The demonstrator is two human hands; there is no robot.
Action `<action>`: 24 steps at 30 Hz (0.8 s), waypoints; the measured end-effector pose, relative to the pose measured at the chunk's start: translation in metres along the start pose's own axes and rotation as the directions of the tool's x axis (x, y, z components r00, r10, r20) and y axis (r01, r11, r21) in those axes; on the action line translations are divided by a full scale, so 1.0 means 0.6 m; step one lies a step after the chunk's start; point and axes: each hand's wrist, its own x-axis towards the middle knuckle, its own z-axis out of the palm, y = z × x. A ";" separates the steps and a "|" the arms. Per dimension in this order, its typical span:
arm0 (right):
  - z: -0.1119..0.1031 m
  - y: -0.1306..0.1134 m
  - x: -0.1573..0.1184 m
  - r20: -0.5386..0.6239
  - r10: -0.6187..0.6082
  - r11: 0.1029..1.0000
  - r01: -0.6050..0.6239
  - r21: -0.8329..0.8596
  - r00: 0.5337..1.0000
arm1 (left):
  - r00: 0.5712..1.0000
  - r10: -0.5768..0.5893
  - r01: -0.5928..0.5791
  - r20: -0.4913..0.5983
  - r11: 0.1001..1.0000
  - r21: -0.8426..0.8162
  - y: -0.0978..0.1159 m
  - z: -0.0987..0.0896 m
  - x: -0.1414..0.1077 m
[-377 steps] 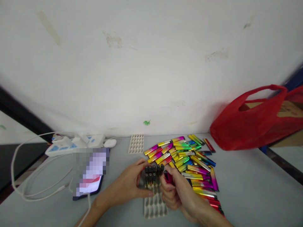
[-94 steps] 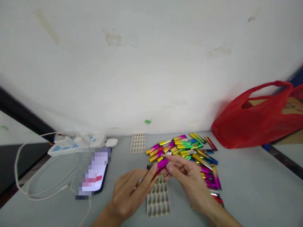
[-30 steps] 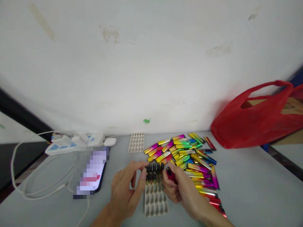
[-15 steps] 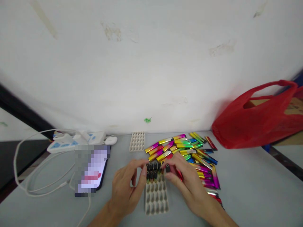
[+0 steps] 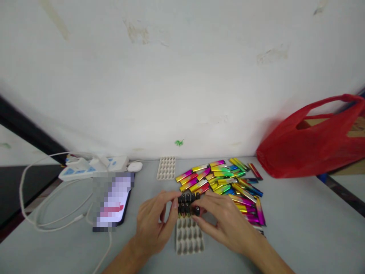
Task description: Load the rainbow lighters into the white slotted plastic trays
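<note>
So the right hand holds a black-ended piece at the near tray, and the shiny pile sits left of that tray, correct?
No, the head view shows the shiny pile beyond and to the right of the near tray. The right hand does hold a black-ended piece there.

A lit phone [image 5: 119, 198], its screen partly pixelated, lies on a grey table [image 5: 299, 228], a white cable [image 5: 80, 217] looping at its left. Beyond it, plugs [image 5: 98, 163] fill part of a white power strip [image 5: 116, 163], just beside a small white case [image 5: 135, 166]. At far right, brown cardboard [image 5: 356, 127] shows behind the handles of a red bag [image 5: 308, 148]. A green mark [image 5: 179, 143] and scuffs [image 5: 137, 32] dot the white wall [image 5: 182, 83].
</note>
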 end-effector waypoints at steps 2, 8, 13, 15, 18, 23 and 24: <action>0.000 0.001 0.000 0.003 0.003 1.000 -0.003 -0.016 1.000 | 1.000 0.005 -0.005 0.010 1.000 -0.002 0.000 0.000 0.000; 0.002 0.002 -0.002 0.007 0.059 0.998 -0.060 0.032 0.998 | 0.996 -0.055 0.058 0.072 0.998 -0.034 0.000 0.006 0.004; 0.000 0.002 -0.005 0.018 0.069 0.997 -0.069 0.024 0.997 | 0.994 -0.094 0.095 0.052 0.995 -0.035 -0.004 0.009 0.005; -0.002 0.002 -0.005 0.025 0.066 0.997 -0.067 0.025 0.997 | 0.995 -0.094 0.095 0.046 0.995 -0.025 -0.004 0.008 0.005; 0.000 0.002 -0.003 0.020 0.063 0.997 -0.064 0.033 0.998 | 0.994 -0.095 0.096 0.046 0.995 -0.019 -0.004 0.009 0.005; 0.008 0.002 -0.005 -0.026 0.059 0.997 -0.057 0.056 0.998 | 0.995 -0.090 0.091 0.050 0.996 -0.024 -0.005 0.010 0.005; 0.008 0.002 -0.006 -0.045 0.048 0.997 -0.045 0.065 0.998 | 0.995 -0.089 0.090 0.050 0.996 -0.021 -0.005 0.010 0.005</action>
